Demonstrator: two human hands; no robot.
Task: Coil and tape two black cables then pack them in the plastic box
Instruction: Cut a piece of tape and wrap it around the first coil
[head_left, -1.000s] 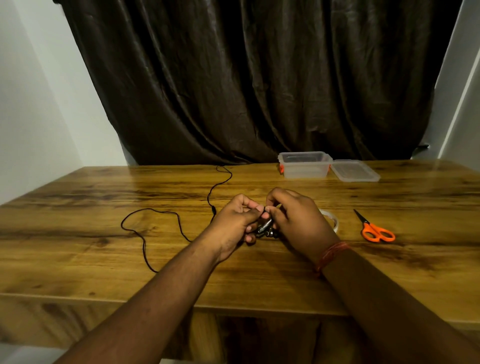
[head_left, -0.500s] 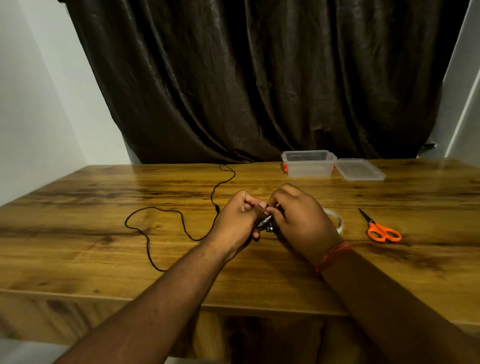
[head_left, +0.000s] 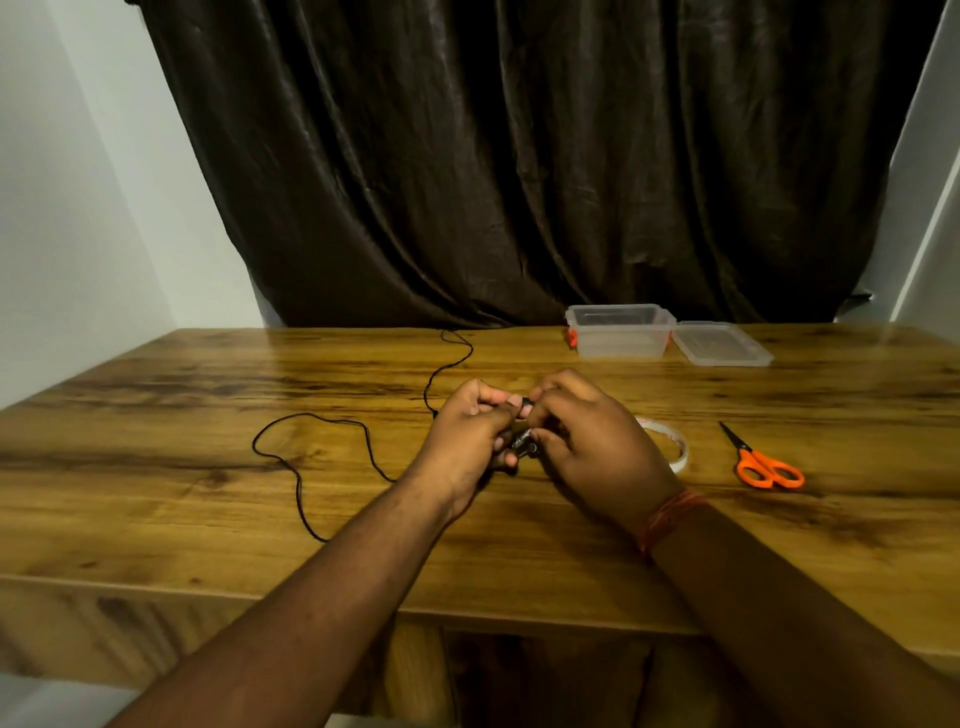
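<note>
In the head view, at the centre of the frame, the left hand (head_left: 470, 434) and the right hand (head_left: 587, 441) are both closed around a small black bundle (head_left: 523, 441), which looks like a coiled cable pinched between the fingertips of both. By my reading the step in hand is winding or taping this first coil; to do it well the left hand should keep the loops pinched tight and flat while the right works around them, so nothing springs loose. Whether a strip of tape is already on the bundle is too small to tell. A second black cable (head_left: 322, 457) lies loose on the table (head_left: 156, 493), trailing from the left of centre up toward the curtain (head_left: 519, 156); it runs close behind the left hand and could snag or get dragged. The tape roll (head_left: 675, 447) sits just right of the right hand, partly hidden by it, within easy reach. The orange scissors (head_left: 763, 462) lie further right. The open plastic box (head_left: 621, 332) and its lid (head_left: 719, 351) wait at the upper right, well apart, with nothing blocking the way.
</note>
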